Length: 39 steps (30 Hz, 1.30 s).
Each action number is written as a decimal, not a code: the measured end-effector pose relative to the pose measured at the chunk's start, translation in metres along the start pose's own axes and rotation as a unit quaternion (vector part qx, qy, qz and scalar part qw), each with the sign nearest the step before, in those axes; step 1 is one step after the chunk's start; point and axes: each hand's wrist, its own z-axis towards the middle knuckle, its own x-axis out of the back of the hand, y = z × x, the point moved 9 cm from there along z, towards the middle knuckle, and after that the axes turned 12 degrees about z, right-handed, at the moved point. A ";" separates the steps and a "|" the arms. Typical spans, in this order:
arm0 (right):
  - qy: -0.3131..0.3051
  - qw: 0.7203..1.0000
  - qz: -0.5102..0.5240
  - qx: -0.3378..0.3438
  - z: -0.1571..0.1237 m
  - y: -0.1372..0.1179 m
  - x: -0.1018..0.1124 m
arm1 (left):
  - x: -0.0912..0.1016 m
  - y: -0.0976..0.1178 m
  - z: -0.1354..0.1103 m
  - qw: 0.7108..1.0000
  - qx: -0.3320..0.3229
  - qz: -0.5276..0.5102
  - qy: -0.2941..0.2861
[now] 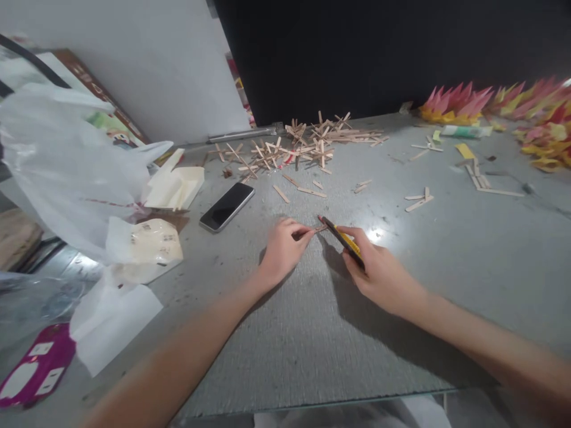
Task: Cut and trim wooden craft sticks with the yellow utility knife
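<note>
My left hand pinches a small wooden stick between thumb and fingertips, just above the grey tabletop. My right hand is closed around a yellow and black utility knife, held at a slant. The knife's far end meets or overlaps the stick; whether it touches I cannot tell. Beyond my hands lie loose short sticks, among them a single stick and a small pair of sticks. A large heap of wooden sticks, many joined in crosses, spreads farther back.
A phone lies left of my left hand. Farther left are a white plastic bag, an open paper box and a purple case. Pink and yellow paper flames stand at the back right, near a glue tube.
</note>
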 end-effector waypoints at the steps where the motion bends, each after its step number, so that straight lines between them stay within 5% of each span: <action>1: -0.004 1.000 -0.004 0.006 -0.001 -0.001 0.000 | -0.001 -0.001 0.000 1.000 0.004 -0.007 -0.004; 21: -0.023 0.999 -0.041 0.009 -0.003 0.004 -0.013 | -0.004 -0.004 0.000 0.998 0.033 -0.042 -0.013; 33: -0.053 0.966 -0.251 0.025 -0.001 0.002 -0.031 | -0.006 0.011 -0.002 0.998 -0.049 0.039 -0.001; 39: -0.077 0.956 -0.285 0.004 -0.003 0.001 -0.034 | -0.008 0.003 -0.001 0.999 0.001 0.033 -0.013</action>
